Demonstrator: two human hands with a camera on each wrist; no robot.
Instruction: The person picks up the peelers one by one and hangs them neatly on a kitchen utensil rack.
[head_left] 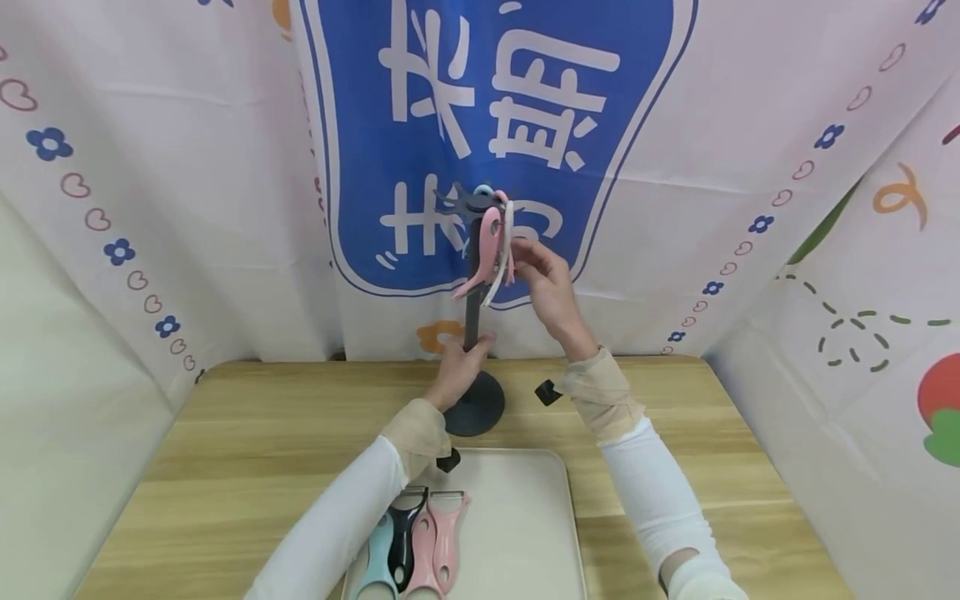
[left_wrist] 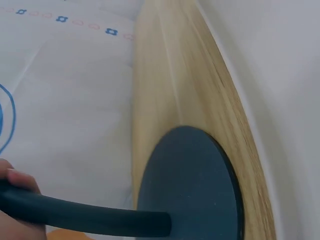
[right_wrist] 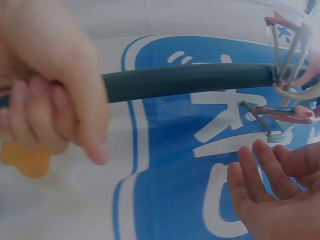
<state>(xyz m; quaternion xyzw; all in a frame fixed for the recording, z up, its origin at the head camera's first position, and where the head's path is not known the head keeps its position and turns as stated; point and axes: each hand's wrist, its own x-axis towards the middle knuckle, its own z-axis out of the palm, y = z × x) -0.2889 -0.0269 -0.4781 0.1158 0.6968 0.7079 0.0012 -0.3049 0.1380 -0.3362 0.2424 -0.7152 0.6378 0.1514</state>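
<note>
A dark stand has a round base [head_left: 480, 408], a slim pole [head_left: 472, 321] and a hooked top [head_left: 468, 202]. My left hand [head_left: 459, 371] grips the pole low down, its fingers curled round it in the right wrist view. Several Y-shaped peelers hang from the hooks, among them a pink peeler [head_left: 489, 242], a white peeler [head_left: 503, 258] and a light blue peeler [right_wrist: 277, 132]. Beside them is my right hand [head_left: 551, 292]. The right wrist view shows its fingers [right_wrist: 255, 172] loosely extended near the hanging peelers, holding nothing.
On the wooden table [head_left: 285, 417] in front of the stand lies a cream tray [head_left: 517, 525]. At its left side are a light blue peeler [head_left: 380, 550], a black peeler [head_left: 402, 533] and two pink peelers [head_left: 446, 533]. A printed cloth [head_left: 247, 167] hangs close behind the stand.
</note>
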